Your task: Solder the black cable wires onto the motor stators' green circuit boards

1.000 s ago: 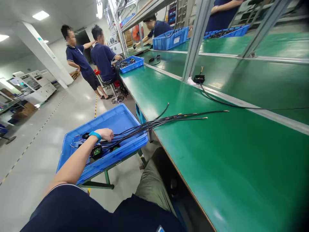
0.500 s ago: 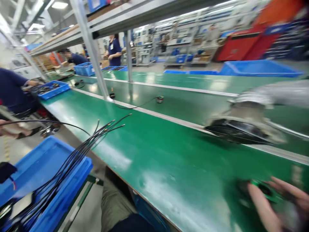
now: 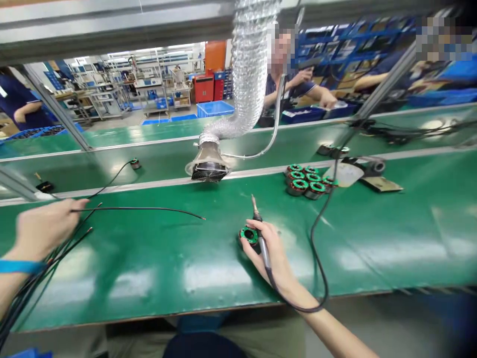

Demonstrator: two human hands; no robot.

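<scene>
- left hand point(image 3: 46, 231): closed on black wires point(image 3: 137, 209); wires run across green bench point(image 3: 149, 293); blue wristband point(image 3: 18, 267) on wrist
- right hand point(image 3: 270, 253): closed round soldering iron point(image 3: 263, 243), tip up; fingers also pinch stator point(image 3: 249, 235), held low over bench
- beyond: stator cluster point(image 3: 305, 181) on bench, to the right; fume duct nozzle point(image 3: 208, 166) hangs behind; co-worker point(image 3: 294, 84) across bench

Extractor nozzle point(image 3: 208, 169) ahead, cable loop point(image 3: 316, 258) right, stators point(image 3: 303, 181) beyond
</scene>
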